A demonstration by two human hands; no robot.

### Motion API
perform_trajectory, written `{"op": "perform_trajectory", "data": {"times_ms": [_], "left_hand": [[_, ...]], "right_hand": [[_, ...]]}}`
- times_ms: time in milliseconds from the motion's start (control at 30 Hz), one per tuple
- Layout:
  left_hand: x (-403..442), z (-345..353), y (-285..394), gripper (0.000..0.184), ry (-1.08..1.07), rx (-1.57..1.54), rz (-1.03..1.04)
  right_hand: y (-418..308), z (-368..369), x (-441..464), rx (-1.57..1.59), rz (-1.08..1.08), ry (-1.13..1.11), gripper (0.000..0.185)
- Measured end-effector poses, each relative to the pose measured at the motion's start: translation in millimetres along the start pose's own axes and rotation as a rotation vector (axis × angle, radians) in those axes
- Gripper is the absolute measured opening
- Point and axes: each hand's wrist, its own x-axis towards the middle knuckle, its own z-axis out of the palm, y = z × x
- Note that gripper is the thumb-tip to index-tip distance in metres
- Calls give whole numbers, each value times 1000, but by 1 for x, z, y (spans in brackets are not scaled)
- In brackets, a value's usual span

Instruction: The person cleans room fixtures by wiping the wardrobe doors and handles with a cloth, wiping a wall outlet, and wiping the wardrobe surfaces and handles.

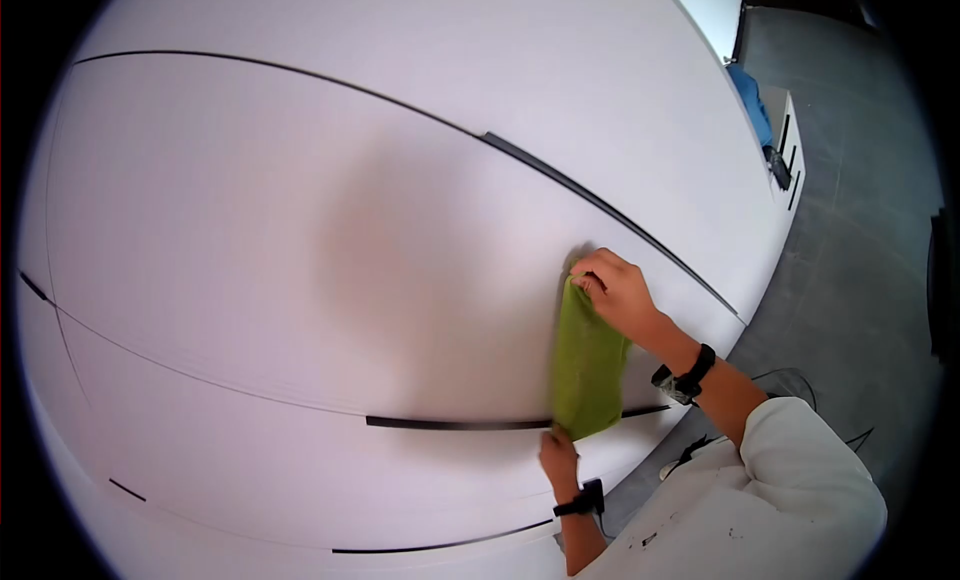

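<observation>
A green cloth (588, 365) hangs stretched between my two hands in front of a white panelled front (270, 240). My right hand (615, 292) is closed, pinching the cloth's upper end between thumb and fingers. Lower down, my left hand (560, 458) grips the bottom corner, its fingers partly hidden by the cloth. The cloth overlaps a dark handle strip (460, 423) on the panel. Whether the cloth touches the surface I cannot tell. Each wrist wears a black band with a small device.
A second dark strip (600, 195) runs along the upper panel seam. Grey floor (850, 230) lies to the right, with black cables (800, 375) near my body. Something blue (750, 105) and a small black object (776, 168) sit at the far upper right.
</observation>
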Motion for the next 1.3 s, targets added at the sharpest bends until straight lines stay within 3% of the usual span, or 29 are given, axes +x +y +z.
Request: {"op": "perform_trajectory", "data": {"times_ms": [33,100,167,300,367,433,600,700,767,833,967,1000,1033,1067,1200,1300], "left_hand": [[-19,-2,17,32,-193,-120,-60],[-33,1,29,32,-377,-450,21],[-25,-9,48,25,-383,-666,81],[13,-68,91,29,-408,-1075,229],[29,-85,104,27,-336,-996,319],[37,-85,109,29,-335,-1224,111],[21,-70,85,26,-309,-1373,91],[27,-66,75,24,-379,-1289,122],[38,-64,72,21,-484,-1213,175],[58,-55,83,18,-388,-602,646],[72,-34,112,17,-768,-217,765],[69,-28,116,17,-889,-217,662],[65,-22,114,17,-997,-216,531],[68,-10,106,15,-1060,-177,611],[98,15,104,13,-1348,-90,453],[126,32,92,10,-1170,-120,467]], "right_hand": [[-2,-3,2,-19,-14,-3,12],[-9,-3,11,-6,35,55,11],[-29,-3,34,39,-7,186,8],[-86,3,106,-207,-282,400,10],[-93,15,133,-157,-299,335,11],[-89,26,154,-141,-178,135,12],[-86,38,146,-162,-244,56,18],[-76,41,137,-102,-184,236,20],[-77,31,137,-165,-183,144,21],[-70,26,131,-112,-123,184,19],[-20,8,100,-161,-266,211,19],[-2,0,88,-186,-344,209,18],[16,-13,76,-229,-277,246,18],[34,-21,60,-244,-271,230,18],[102,-13,20,-340,-114,204,21],[138,-4,1,-397,32,191,21]]}}
